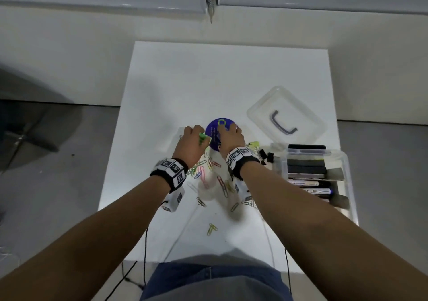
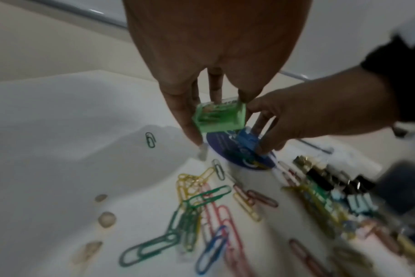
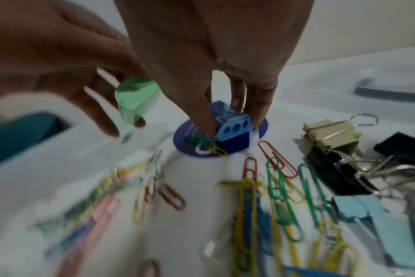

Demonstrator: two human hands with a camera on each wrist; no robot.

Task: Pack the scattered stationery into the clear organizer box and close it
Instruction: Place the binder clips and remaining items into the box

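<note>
My left hand [image 1: 199, 136] pinches a small green sharpener [image 2: 219, 117] a little above the white table. Just to its right, my right hand [image 3: 233, 123] pinches a blue three-hole sharpener [image 3: 236, 128] between thumb and fingers. That blue sharpener sits on a round purple disc [image 1: 214, 130], with a couple of paper clips lying on the disc's near edge. The clear organizer box [image 1: 345, 161] stands open at the right edge and holds dark erasers and markers. Its clear lid [image 1: 261, 106] lies flat behind it, handle up.
Several coloured paper clips [image 1: 208, 173] lie scattered on the table below both hands. A pile of black, beige and light blue binder clips [image 3: 332, 142] sits between the disc and the box. The wrist cables trail off the table's near edge.
</note>
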